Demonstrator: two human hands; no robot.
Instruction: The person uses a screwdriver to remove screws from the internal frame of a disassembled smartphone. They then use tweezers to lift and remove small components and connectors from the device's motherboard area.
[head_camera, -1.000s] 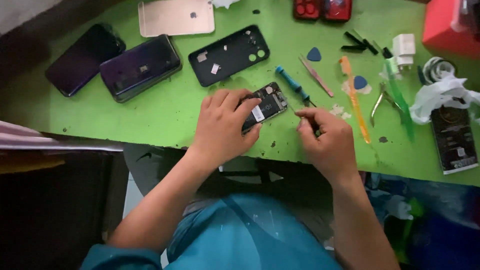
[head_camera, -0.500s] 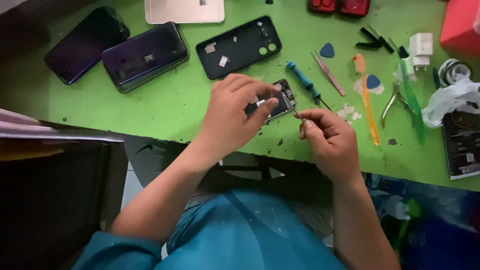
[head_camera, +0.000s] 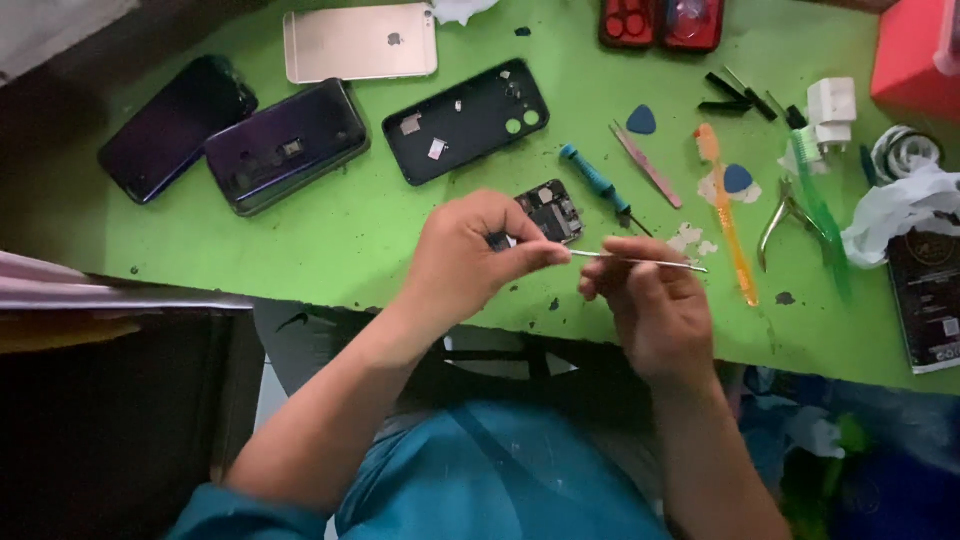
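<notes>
While we scan from the left, two dark phones (head_camera: 175, 125) and a gutted black back shell (head_camera: 467, 120) lie on the green bench (head_camera: 330, 250), well apart from the hands. Our left hand (head_camera: 470, 262) pinches one end of a thin metal probe (head_camera: 640, 263), fingertips closed on it; our right hand (head_camera: 655, 305) grips the shaft, also closed. We judge this a tool-readying step. The small circuit board (head_camera: 552, 210) lies just beyond the left fingers, not touched. Next move calls for a steady tip onto that board. Further right: blue screwdriver (head_camera: 592, 180), orange brush (head_camera: 722, 210), pliers (head_camera: 785, 220).
</notes>
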